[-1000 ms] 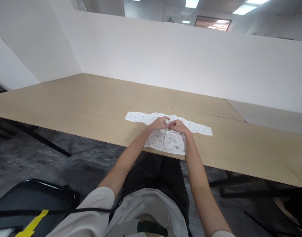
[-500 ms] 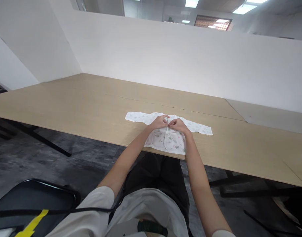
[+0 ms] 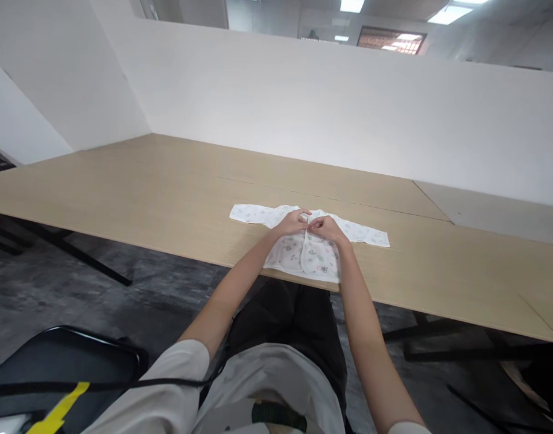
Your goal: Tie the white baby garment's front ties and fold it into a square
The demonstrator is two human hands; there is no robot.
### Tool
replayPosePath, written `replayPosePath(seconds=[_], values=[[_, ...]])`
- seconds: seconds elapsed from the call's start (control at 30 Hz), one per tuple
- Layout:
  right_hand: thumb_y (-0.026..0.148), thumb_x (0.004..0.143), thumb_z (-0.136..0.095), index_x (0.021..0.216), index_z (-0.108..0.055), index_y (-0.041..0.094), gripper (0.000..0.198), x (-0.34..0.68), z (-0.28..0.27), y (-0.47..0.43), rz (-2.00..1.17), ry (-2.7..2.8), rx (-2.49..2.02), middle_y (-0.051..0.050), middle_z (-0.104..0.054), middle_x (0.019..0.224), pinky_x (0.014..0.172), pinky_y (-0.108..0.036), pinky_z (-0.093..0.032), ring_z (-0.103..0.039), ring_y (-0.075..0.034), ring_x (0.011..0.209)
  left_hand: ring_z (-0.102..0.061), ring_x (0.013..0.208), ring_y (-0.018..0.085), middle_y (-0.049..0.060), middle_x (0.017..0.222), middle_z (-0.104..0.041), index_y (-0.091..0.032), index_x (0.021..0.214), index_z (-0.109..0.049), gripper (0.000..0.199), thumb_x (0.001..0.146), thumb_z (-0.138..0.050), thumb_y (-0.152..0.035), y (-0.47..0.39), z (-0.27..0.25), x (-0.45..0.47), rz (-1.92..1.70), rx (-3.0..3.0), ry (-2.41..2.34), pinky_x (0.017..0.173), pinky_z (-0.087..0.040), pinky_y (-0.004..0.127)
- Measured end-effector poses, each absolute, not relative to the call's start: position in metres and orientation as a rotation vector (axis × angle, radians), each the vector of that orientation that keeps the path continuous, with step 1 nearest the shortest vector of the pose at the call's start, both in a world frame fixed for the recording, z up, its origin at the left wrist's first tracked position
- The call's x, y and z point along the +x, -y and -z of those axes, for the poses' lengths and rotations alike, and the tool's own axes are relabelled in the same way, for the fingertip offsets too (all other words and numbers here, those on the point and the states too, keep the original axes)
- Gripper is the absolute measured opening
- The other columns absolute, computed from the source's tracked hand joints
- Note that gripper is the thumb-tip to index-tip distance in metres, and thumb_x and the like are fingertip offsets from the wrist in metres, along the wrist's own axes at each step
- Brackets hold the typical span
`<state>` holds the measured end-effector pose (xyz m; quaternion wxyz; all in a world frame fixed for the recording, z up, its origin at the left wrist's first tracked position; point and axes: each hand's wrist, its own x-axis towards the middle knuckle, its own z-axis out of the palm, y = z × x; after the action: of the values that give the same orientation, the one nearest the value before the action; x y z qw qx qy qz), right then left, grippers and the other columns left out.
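Observation:
A small white baby shirt (image 3: 320,258) with a scattered print lies face up on the table, sleeves spread to both sides and its hem close to the front edge. My left hand (image 3: 293,223) and my right hand (image 3: 325,228) meet at the front opening in the upper chest. Both hands have their fingertips pinched on the opening's edge, nearly touching each other. Whatever fastener sits between the fingers is too small and covered to make out. Below the hands, the overlapping front edge runs down to a rounded corner at the hem.
The wooden table (image 3: 167,187) stretches wide to both sides, with a white partition (image 3: 280,96) behind it. A black chair (image 3: 77,361) stands at the lower left, with a black cable (image 3: 167,382) and yellow tape (image 3: 61,410) across it. Dark table legs (image 3: 77,253) show below.

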<state>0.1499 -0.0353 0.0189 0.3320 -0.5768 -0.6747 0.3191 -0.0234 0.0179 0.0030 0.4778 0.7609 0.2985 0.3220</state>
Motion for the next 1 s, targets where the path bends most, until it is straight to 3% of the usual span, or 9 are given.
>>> replayPosePath(seconds=[0.23, 0.4, 0.6, 0.73, 1.0], values=[[0.038, 0.062, -0.067, 0.072, -0.069, 0.011, 0.028, 0.152, -0.022, 0.038, -0.890, 1.723, -1.551, -0.001, -0.057, 0.063, 0.054, -0.023, -0.033, -0.043, -0.009, 0.057, -0.053, 0.057, 0.011, -0.002, 0.065, -0.059, -0.014, 0.114, -0.056, 0.047, 0.067, -0.061, -0.018, -0.013, -0.009, -0.024, -0.804, 1.801, -0.719, 0.053, -0.040, 0.019], [0.039, 0.064, -0.068, 0.076, -0.071, 0.011, 0.031, 0.157, -0.038, 0.050, -1.127, 1.852, -1.524, 0.000, -0.052, 0.058, 0.047, -0.022, -0.027, -0.036, -0.007, 0.049, -0.059, 0.059, 0.013, -0.001, 0.067, -0.060, -0.016, 0.116, -0.052, 0.046, 0.070, -0.059, -0.016, -0.004, -0.022, -0.027, -0.741, 1.705, -0.710, 0.055, -0.045, 0.021], [0.034, 0.062, -0.070, 0.087, -0.073, 0.012, 0.033, 0.160, -0.033, 0.045, -1.384, 2.073, -1.473, 0.001, -0.054, 0.059, 0.043, -0.021, -0.024, -0.035, -0.005, 0.046, -0.065, 0.063, 0.017, 0.003, 0.071, -0.064, -0.015, 0.109, -0.052, 0.040, 0.071, -0.063, -0.019, 0.005, -0.035, -0.029, -0.433, 1.640, -0.776, 0.057, -0.050, 0.024], [0.035, 0.061, -0.071, 0.093, -0.072, 0.013, 0.039, 0.161, -0.035, 0.044, -1.399, 2.114, -1.538, 0.002, -0.051, 0.055, 0.041, -0.020, -0.022, -0.035, -0.005, 0.044, -0.065, 0.065, 0.018, 0.004, 0.073, -0.066, -0.014, 0.094, -0.054, 0.033, 0.065, -0.070, -0.022, 0.003, -0.037, -0.032, -0.261, 1.657, -0.709, 0.054, -0.049, 0.023], [0.036, 0.058, -0.075, 0.084, -0.068, 0.013, 0.035, 0.151, -0.042, 0.050, -1.477, 2.086, -1.581, 0.005, -0.048, 0.052, 0.042, -0.020, -0.022, -0.033, -0.005, 0.043, -0.063, 0.065, 0.017, 0.003, 0.074, -0.068, -0.017, 0.091, -0.057, 0.039, 0.058, -0.075, -0.024, -0.014, -0.027, -0.038, -0.124, 1.793, -0.607, 0.049, -0.044, 0.021]])
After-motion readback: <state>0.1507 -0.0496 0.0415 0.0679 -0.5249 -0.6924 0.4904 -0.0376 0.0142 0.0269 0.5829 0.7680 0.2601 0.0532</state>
